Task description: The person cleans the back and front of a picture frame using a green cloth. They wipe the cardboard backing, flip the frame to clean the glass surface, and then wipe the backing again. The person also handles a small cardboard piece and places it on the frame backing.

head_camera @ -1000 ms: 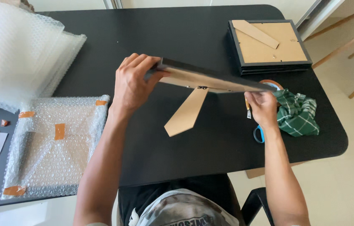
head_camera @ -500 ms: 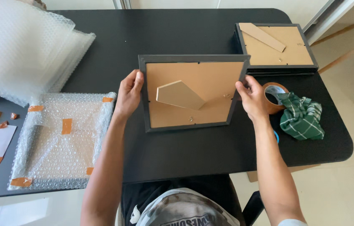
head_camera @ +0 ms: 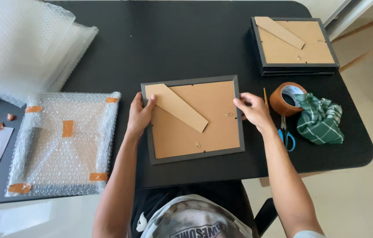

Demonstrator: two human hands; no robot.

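A black picture frame (head_camera: 213, 128) lies face down on the black table (head_camera: 186, 44), its brown backing board and folded cardboard stand facing up. My left hand (head_camera: 140, 115) grips the frame's left edge, thumb on the stand's upper end. On the frame's right edge rests my right hand (head_camera: 252, 110), fingers over the rim. Both hands hold the frame flat near the table's front edge.
A bubble-wrapped, taped parcel (head_camera: 63, 143) lies to the left, with loose bubble wrap (head_camera: 23, 48) behind it. A stack of frames (head_camera: 294, 46) sits at the back right. Brown tape roll (head_camera: 287, 99), blue-handled scissors (head_camera: 285, 132) and a green checked cloth (head_camera: 321, 119) lie right of the frame.
The frame was held tilted up above the table with its stand hanging out. It has come down flat on the table, stand folded against the backing, both hands still on its edges.
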